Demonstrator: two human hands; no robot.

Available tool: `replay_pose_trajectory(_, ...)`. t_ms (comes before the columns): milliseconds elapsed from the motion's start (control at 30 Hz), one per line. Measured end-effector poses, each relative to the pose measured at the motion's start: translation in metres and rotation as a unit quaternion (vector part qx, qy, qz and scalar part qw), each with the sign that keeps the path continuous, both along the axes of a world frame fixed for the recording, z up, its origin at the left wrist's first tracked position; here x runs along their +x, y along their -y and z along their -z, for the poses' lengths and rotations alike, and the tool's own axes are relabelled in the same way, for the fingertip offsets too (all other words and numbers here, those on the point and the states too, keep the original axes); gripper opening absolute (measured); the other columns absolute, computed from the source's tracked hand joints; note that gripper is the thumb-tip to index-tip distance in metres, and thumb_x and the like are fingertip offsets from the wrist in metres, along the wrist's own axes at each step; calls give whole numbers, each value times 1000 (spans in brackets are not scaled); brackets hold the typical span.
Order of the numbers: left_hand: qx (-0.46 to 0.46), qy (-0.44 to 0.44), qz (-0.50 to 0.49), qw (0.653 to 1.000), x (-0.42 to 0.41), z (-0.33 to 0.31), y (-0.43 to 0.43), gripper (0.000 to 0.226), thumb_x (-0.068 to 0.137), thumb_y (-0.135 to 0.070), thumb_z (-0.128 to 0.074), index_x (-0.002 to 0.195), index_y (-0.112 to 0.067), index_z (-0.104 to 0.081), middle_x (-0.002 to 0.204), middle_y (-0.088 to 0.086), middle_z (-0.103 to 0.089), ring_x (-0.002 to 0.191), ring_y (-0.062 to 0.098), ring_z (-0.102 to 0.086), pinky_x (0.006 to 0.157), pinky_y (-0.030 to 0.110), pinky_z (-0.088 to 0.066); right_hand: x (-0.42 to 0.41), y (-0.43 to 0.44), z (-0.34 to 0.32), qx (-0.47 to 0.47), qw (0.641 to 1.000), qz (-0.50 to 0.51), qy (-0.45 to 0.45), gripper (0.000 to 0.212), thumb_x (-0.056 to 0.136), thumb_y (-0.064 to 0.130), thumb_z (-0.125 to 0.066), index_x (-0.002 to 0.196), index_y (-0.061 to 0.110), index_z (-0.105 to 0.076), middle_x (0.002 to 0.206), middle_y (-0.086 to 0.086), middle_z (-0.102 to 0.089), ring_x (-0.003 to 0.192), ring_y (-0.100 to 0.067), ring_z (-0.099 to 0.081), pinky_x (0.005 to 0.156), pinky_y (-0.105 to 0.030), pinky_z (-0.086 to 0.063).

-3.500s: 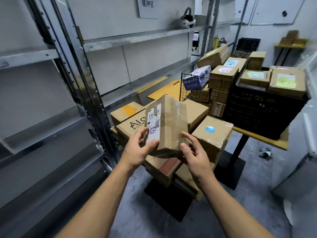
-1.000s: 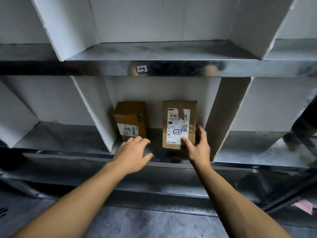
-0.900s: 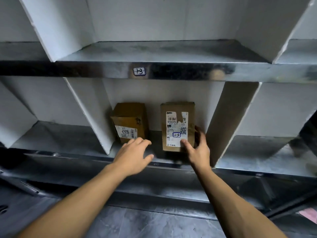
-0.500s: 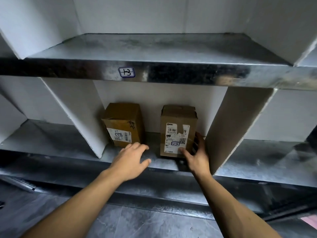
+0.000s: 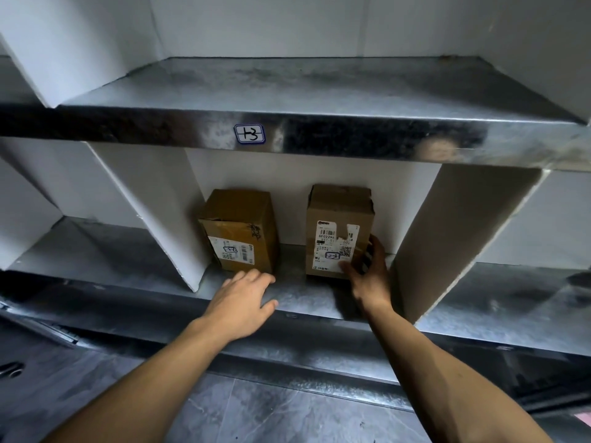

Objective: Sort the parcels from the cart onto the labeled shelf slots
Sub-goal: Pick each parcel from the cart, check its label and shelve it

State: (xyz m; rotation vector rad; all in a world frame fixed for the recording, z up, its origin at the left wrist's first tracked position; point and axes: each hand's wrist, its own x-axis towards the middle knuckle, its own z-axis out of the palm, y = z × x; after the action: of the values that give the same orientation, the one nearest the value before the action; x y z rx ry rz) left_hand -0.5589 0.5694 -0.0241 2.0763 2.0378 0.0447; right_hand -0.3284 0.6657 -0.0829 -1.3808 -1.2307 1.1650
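The left hand hovers flat, fingers loose, over the dull steel shelf. The right hand clasps the upright cardboard parcel, taped, white-labelled, seemingly marked 23, standing beside a squatter brown box in the white-walled slot.

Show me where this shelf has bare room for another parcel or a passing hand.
Bare metal shows between the darker parcel and the lighter parcel, on the upper shelf, and beyond the left divider and right divider. Crowded: the right hand fills the gap between lighter parcel and right divider; the left hand rests at the front edge.
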Motion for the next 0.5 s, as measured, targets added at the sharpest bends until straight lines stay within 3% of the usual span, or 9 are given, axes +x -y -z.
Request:
replay_pose_trajectory(233,8,36,-8,999,-12,-4,17,50,95,-48,-49,141,-32,-40,137,-8,-46,126,16,-40,106,37,-37,0,7,-4,-20,999,2,39,70,87,12,-73,144,32,-38,133,4,-59,121,-19,-56,99,-36,-46)
replay_pose_trajectory(400,7,50,12,999,-16,-12,39,50,95,-47,-51,141,-32,-40,138,-8,-46,128,16,-40,108,38,-36,-4,27,-29,-79,988,26,130,68,91,31,-71,149,24,-36,137,-6,-59,120,-27,-59,88,-31,-44)
replay_pose_trajectory(500,13,37,36,999,-20,-20,56,50,95,-49,-49,142,-32,-39,140,-8,-46,129,15,-40,107,38,-37,-5,53,-43,-140,962,26,233,61,93,37,-66,143,14,-40,135,-16,-56,120,-32,-58,98,-40,-48)
